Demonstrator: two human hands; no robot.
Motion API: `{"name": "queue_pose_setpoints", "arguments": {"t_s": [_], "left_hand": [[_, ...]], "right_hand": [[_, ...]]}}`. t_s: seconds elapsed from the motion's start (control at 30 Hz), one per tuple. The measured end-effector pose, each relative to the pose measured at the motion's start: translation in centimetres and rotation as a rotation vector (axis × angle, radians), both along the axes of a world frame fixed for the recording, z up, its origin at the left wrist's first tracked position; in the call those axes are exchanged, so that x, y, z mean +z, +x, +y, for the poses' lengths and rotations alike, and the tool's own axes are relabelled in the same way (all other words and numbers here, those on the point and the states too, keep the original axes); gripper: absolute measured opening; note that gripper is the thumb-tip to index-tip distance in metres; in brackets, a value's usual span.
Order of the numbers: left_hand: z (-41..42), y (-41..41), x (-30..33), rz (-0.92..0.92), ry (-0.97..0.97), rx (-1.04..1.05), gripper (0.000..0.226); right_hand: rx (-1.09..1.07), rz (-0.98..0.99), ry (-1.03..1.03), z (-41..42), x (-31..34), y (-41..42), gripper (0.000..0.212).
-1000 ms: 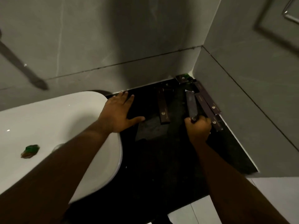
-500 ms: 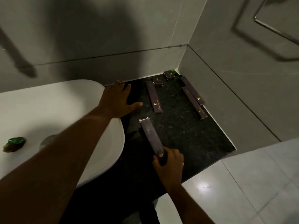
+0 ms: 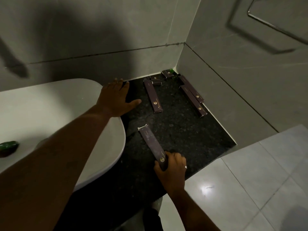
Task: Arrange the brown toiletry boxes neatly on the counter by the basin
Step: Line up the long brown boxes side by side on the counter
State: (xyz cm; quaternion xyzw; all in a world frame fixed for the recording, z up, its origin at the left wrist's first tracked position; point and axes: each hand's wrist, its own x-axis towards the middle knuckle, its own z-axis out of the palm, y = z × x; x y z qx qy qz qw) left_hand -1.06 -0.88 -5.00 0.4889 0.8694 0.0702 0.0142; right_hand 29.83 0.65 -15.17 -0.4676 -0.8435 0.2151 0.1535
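Observation:
My right hand [image 3: 172,169] grips the near end of a long brown box [image 3: 150,144] that lies at the front of the black speckled counter [image 3: 183,134], its far flap slightly open. My left hand [image 3: 115,99] rests flat with fingers spread on the rim of the white basin [image 3: 106,155]. Another long brown box [image 3: 153,95] lies mid-counter, angled toward the back. Two long brown boxes [image 3: 194,98] lie side by side along the right wall. Small brown boxes [image 3: 156,80] and a square one [image 3: 168,74] sit near the back corner.
A green soap piece [image 3: 8,145] lies in the basin at the left. Grey tiled walls close the counter at the back and right. A metal rail [image 3: 275,25] hangs on the right wall. Pale floor tiles [image 3: 250,180] lie beyond the counter's front edge.
My right hand has pulled one long box from the group by the right wall to the counter's front, near the basin. My left hand stayed on the basin rim.

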Motion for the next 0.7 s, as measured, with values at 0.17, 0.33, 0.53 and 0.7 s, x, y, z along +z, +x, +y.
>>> {"name": "queue_pose_setpoints", "arguments": {"t_s": [0.17,0.33,0.53,0.7], "left_hand": [[0.0,0.0,0.0,0.003,-0.007,-0.01,0.105],[0.0,-0.2,0.1,0.0,-0.004,-0.015,0.104],[0.0,-0.4,0.0,0.0,0.004,-0.008,0.105],[0.1,-0.5,-0.2,0.0,0.028,-0.002,0.102]], "right_hand": [[0.011,-0.013,0.006,0.1,0.1,0.0,0.054],[0.022,-0.034,-0.025,0.2,0.2,0.0,0.058],[-0.135,0.192,-0.082,2.2,1.9,-2.5,0.064],[-0.075,0.052,-0.042,10.3,3.6,-10.3,0.07]]}}
